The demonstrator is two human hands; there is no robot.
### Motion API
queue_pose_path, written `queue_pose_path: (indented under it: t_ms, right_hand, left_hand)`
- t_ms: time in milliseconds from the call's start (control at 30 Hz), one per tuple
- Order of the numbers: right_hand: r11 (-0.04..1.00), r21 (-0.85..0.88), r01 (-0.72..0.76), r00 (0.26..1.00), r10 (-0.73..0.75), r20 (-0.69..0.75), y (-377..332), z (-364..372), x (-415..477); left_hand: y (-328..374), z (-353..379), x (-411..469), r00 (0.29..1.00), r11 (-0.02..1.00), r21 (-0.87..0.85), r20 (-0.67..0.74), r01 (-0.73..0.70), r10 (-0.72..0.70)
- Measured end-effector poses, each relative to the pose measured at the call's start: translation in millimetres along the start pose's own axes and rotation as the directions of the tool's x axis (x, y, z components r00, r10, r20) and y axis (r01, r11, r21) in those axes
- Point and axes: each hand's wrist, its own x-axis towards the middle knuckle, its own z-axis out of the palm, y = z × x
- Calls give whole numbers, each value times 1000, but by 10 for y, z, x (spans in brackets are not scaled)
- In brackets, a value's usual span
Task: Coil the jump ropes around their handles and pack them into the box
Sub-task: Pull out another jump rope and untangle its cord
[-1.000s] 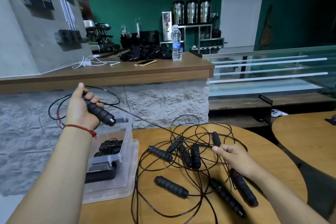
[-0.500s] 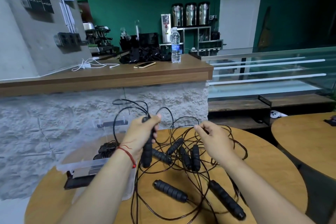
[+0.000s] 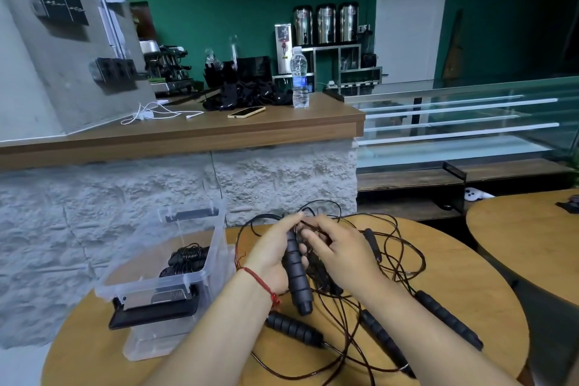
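My left hand (image 3: 272, 255) grips a black ribbed jump rope handle (image 3: 297, 276) upright above the round wooden table (image 3: 463, 298). My right hand (image 3: 336, 252) sits right beside it, fingers pinching the thin black rope (image 3: 316, 229) near the handle's top. A tangle of black ropes (image 3: 404, 257) and several loose handles, such as one handle (image 3: 294, 327) and another handle (image 3: 448, 320), lies on the table under and around my hands. A clear plastic box (image 3: 200, 279) stands at the left and holds coiled ropes (image 3: 188, 257).
The box's lid with a black latch (image 3: 153, 313) lies under the box's near end. A white stone counter front (image 3: 282, 178) rises just behind the table, with a phone (image 3: 246, 112) and water bottle (image 3: 299, 78) on top. A second round table (image 3: 529, 229) stands at the right.
My left hand brought the handle from high over the box down to the table's middle. My right hand lifted from the rope pile and came in beside it, pinching the rope.
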Motion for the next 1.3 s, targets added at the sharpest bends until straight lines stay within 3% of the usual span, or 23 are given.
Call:
queue_pose_path:
  t_ms: [133, 267, 400, 500, 667, 833, 967, 1167, 1300]
  right_hand:
    - [1000, 11, -28, 998, 27, 64, 24, -30, -25]
    - [998, -58, -34, 987, 43, 156, 69, -82, -31]
    - [977, -175, -119, 972, 150, 178, 209, -127, -63]
    - [971, -100, -216, 959, 230, 162, 371, -182, -109]
    - [982, -53, -179, 965, 186, 188, 513, -262, -159]
    - [979, 39, -202, 958, 189, 215, 674, -377, -177]
    - [967, 78, -244, 965, 234, 117, 692, -393, -142]
    - [954, 165, -250, 966, 258, -25, 504, -359, 62]
    - [963, 187, -196, 975, 211, -65, 260, -310, 189]
  left_hand:
    - [152, -34, 27, 987, 976, -149, -34, -158, 155]
    - [387, -155, 39, 974, 933, -281, -61, -225, 217]
    - [696, -353, 7, 941, 877, -343, -107, -337, 320]
    - [990, -539, -74, 910, 841, -349, -129, -414, 394]
    - [1319, -875, -132, 843, 784, -313, -241, -537, 481]
    - [1624, -1248, -181, 744, 713, -236, -338, -660, 577]
    - [1602, -1295, -198, 714, 747, -40, -331, -664, 617]
    - [1134, -1003, -195, 820, 819, 158, -82, -551, 567]
    - [721, -681, -179, 871, 816, 358, -15, -454, 491]
